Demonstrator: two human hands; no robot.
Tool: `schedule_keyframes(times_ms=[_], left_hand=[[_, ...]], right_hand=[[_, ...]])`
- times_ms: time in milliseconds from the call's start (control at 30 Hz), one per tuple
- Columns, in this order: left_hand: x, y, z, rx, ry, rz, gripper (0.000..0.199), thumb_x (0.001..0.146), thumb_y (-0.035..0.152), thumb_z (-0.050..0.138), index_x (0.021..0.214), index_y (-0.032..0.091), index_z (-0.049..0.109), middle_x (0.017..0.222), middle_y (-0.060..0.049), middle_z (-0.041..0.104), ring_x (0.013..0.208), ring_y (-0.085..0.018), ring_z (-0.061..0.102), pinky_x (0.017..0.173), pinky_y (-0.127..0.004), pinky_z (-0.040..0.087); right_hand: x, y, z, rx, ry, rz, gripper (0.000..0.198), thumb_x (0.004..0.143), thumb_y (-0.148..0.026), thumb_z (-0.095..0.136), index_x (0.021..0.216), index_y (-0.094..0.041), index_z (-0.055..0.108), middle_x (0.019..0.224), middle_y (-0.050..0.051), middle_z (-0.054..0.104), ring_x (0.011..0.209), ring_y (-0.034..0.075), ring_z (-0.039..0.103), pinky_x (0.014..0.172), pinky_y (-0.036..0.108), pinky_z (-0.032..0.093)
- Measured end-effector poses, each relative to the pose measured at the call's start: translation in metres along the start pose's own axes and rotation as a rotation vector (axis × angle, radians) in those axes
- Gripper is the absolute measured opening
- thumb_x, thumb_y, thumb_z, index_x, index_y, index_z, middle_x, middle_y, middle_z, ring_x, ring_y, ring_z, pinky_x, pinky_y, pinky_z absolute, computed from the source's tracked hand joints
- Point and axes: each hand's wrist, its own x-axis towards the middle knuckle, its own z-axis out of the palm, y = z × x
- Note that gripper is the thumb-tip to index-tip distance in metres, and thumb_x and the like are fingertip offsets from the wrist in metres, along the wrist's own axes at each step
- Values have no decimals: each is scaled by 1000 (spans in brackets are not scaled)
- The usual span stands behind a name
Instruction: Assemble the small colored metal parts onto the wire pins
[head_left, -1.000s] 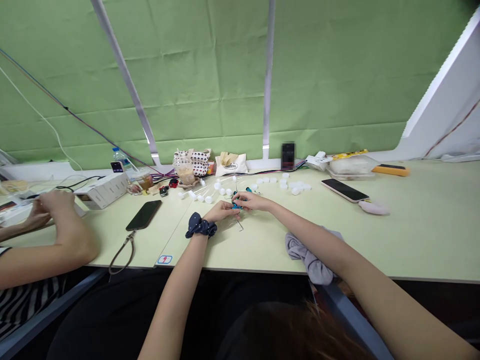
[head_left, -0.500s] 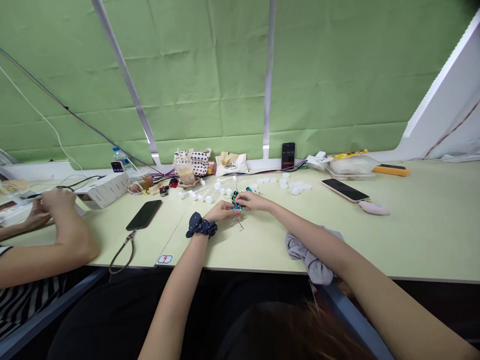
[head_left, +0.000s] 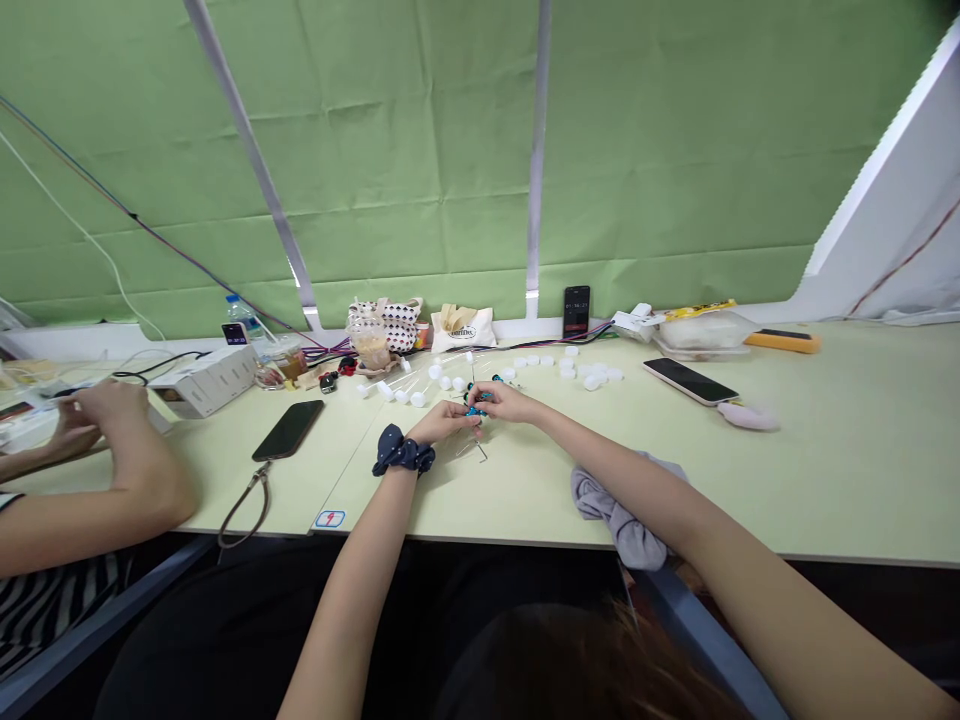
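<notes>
Both hands meet over the table around a small cluster of shiny blue and green parts point(head_left: 475, 411) whose exact kind is too small to make out. My left hand point(head_left: 442, 422), with a dark dotted scrunchie point(head_left: 401, 452) at the wrist, is closed on its lower side. From above and the right, my right hand point(head_left: 504, 402) pinches the same cluster. A thin L-shaped metal rod point(head_left: 481, 455) shows just below the fingers. Beyond the hands are several white round caps point(head_left: 448, 382), some on thin clear stems. The fingertips partly cover the cluster.
A dark phone point(head_left: 289, 430) with a strap lies left; another phone point(head_left: 691, 381) lies right. A grey cloth point(head_left: 619, 508) sits under my right forearm. Another person's arm point(head_left: 127, 460) rests at far left. A standing phone point(head_left: 576, 312), pouches and cables line the back.
My right fingers have shifted slightly on the blue and green parts. My left hand stays almost where it was, and the things on the table have not moved.
</notes>
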Motion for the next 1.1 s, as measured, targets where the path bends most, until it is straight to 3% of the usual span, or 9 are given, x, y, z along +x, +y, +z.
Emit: schedule_keyframes(times_ms=[133, 233, 400, 633, 867, 1033, 1100], left_hand=[[-2, 3, 0, 0, 4, 15, 57, 75, 58, 61, 93, 6, 71, 48, 3, 44, 43, -4, 16, 44, -23, 9], [-3, 8, 2, 0, 0, 9, 57, 75, 59, 61, 90, 5, 72, 47, 4, 43, 44, -4, 17, 43, -23, 10], [-2, 5, 2, 7, 1, 6, 58, 75, 60, 60, 87, 5, 72, 45, 5, 37, 44, -4, 16, 44, -22, 11], [5, -6, 0, 31, 36, 87, 55, 79, 62, 50, 80, 10, 66, 73, -4, 61, 54, -7, 37, 53, -21, 30], [6, -3, 4, -26, 105, 26, 49, 80, 60, 51, 82, 12, 57, 64, 1, 51, 53, -7, 38, 51, -21, 30], [7, -5, 6, 39, 228, 66, 50, 72, 56, 63, 95, 12, 57, 66, 4, 46, 56, -8, 37, 52, -22, 29], [7, -6, 6, 54, 233, 82, 49, 71, 56, 64, 91, 12, 57, 67, 3, 47, 57, -9, 39, 53, -22, 30]], right_hand=[[0, 3, 0, 35, 28, 74, 32, 80, -43, 60, 95, -15, 56, 78, 1, 56, 48, 6, 42, 45, 20, 36], [1, 11, 0, -16, 30, 126, 34, 80, -47, 59, 85, -14, 56, 67, -2, 54, 45, 6, 41, 42, 20, 34], [4, 16, 1, -38, 48, 99, 25, 80, -38, 60, 85, -14, 56, 75, 1, 58, 50, 6, 46, 47, 20, 40], [3, 8, 0, -25, 72, 43, 16, 81, -22, 52, 95, -14, 57, 76, 0, 54, 53, 6, 44, 49, 19, 37], [3, 7, 1, -83, 133, 63, 14, 79, -17, 50, 91, -14, 58, 82, 2, 55, 53, 6, 47, 50, 21, 39], [2, 5, 4, -98, 154, 56, 15, 80, -17, 49, 92, -14, 58, 79, 1, 53, 51, 6, 45, 49, 20, 39], [3, 5, 5, -115, 165, 21, 14, 80, -16, 50, 91, -14, 59, 83, 2, 53, 54, 6, 47, 52, 21, 40]])
